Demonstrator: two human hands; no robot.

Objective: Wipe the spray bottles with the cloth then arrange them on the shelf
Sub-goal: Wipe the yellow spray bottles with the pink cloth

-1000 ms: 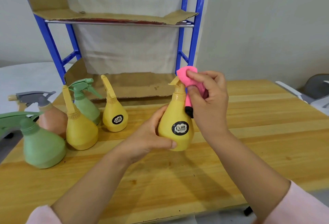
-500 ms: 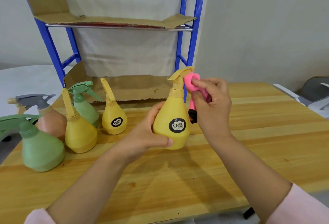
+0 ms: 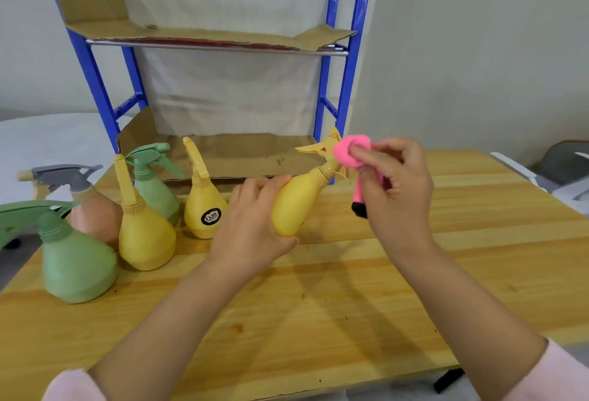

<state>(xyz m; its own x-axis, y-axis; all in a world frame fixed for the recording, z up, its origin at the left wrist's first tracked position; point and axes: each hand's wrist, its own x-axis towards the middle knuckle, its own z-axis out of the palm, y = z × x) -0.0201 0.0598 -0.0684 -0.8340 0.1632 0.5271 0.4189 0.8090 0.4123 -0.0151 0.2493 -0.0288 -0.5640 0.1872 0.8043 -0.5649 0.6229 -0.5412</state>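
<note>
You hold a yellow plastic spray bottle (image 3: 293,206) over the light wooden table (image 3: 350,305). It is tipped, so its spray top points up and to the right. Your left hand (image 3: 251,228) curls its fingers and thumb round the bottle's fat bottom. Your right hand (image 3: 395,184) pinches a soft pink cloth (image 3: 352,150) between thumb and fingertips and presses it on the spray top. The cloth's black end hangs down under that hand.

To the left, five more bottles stand on the table:
- a small yellow bottle with a black sticker (image 3: 204,209)
- a taller yellow bottle (image 3: 145,235)
- a pale green bottle (image 3: 156,184) behind them
- a peach bottle with a grey trigger (image 3: 95,212)
- a big green bottle (image 3: 76,263), nearest you

Behind them stands a blue metal shelf rack (image 3: 331,97) lined with brown cardboard (image 3: 239,155).
</note>
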